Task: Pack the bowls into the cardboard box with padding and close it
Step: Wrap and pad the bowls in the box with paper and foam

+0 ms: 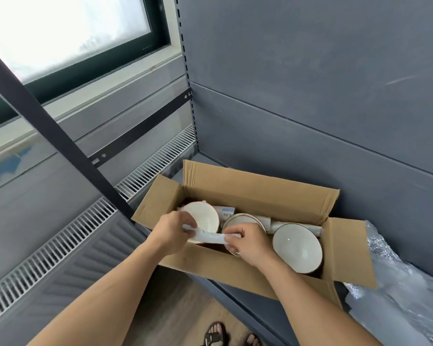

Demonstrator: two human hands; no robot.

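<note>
I see both hands over the open box (248, 196), left grip (171, 231) and right grip (248, 242) each pinching an end of a padding strip (210, 236). It stretches between them above two bowls (203, 217); a third bowl (298, 248) sits just right of my right hand.

A dark grey metal shelf unit (310, 83) with a perforated upright (185, 71) fills the right side. At the upper left, a frosted window (68, 28) in a dark frame gives bright daylight. Below it runs a white radiator grille (60, 248). The floor (175, 318) is of brown wood planks.
</note>
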